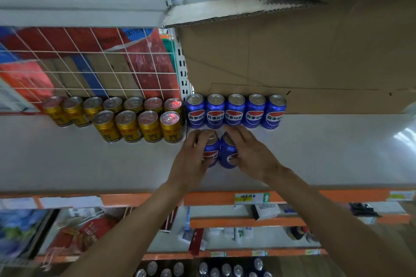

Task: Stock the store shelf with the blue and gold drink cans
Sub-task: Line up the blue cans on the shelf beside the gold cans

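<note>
Currently the left hand (191, 162) and right hand (254, 155) are each wrapping fingers round a blue can (211, 149) on the shelf (90, 164), just before the back row (235, 111). Cans are probably handling as rigid, smooth and full-heavy; gripping mid-wall is looking safest.

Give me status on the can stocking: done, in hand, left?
Done: gold cans stand in two rows, seven behind, four in front; five blue cans line the back. In hand: left hand grips the left front can, right hand the right front can, starting a blue front row. Left: the shelf beside them is bare, so that row looks barely begun.
</note>
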Tool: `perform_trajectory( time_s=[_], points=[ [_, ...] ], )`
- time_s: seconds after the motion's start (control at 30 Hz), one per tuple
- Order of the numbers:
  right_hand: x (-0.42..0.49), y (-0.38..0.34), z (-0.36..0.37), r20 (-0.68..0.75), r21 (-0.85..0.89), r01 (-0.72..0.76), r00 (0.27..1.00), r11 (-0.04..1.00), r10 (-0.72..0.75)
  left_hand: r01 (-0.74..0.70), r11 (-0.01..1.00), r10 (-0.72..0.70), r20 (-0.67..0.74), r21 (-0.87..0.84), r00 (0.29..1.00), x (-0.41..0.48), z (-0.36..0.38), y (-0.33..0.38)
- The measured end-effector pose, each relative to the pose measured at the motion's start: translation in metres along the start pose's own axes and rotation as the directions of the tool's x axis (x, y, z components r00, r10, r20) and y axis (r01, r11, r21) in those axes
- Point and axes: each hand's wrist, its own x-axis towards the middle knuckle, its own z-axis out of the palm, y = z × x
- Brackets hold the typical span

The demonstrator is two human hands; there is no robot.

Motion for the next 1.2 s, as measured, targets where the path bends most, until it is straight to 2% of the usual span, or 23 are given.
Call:
perform_trajectory(
  time_s=[0.17,0.27,0.4,0.57,0.97,1.2],
  points=[
    [0.008,0.007,0.008,-0.079,0.062,0.032,0.997,0.998,-0.027,0.022,0.998,-0.018,-0.061,0.056,0.998,0.009,0.000,0.000],
    [0.019,0.009,0.013,-0.112,0.064,0.042,0.993,0.997,-0.035,0.022,0.985,-0.012,-0.058,0.173,0.998,0.020,-0.003,-0.004],
    [0.034,0.013,0.017,-0.161,0.001,0.058,0.985,0.998,-0.057,-0.015,0.928,0.024,-0.020,0.372,1.000,0.038,-0.011,-0.014],
    [0.047,0.018,0.021,-0.178,-0.091,0.044,0.982,0.995,-0.059,-0.047,0.874,0.058,-0.008,0.483,0.998,0.054,-0.017,-0.024],
    [0.065,0.012,0.030,-0.254,-0.165,-0.002,0.966,0.986,-0.040,-0.048,0.906,0.030,0.051,0.421,0.998,0.061,-0.021,-0.044],
    [0.070,0.004,0.031,-0.237,-0.164,-0.050,0.971,0.985,0.010,-0.024,0.923,0.006,0.049,0.384,0.999,0.062,-0.026,-0.045]
  ],
)
